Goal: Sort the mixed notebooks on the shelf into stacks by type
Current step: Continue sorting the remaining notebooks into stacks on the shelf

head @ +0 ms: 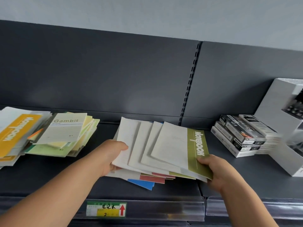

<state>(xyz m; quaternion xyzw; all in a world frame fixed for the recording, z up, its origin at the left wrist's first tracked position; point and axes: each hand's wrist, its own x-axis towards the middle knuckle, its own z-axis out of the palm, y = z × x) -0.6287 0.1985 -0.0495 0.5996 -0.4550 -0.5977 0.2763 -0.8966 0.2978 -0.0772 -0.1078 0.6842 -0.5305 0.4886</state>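
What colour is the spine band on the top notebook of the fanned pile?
Olive green with white NOTEBOOK lettering, on the top notebook; head view.

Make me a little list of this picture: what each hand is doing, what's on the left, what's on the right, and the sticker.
Place: dark shelf.
Hands: the left hand grips the fanned notebooks at their left edge; the right hand pinches the green-band notebook on top.
Underneath: red and blue notebooks peek out.
Left: messy pile with a Gambit notebook on top.
Right: stacked black-and-white boxes.
Sticker: green and yellow price label, red arrow.
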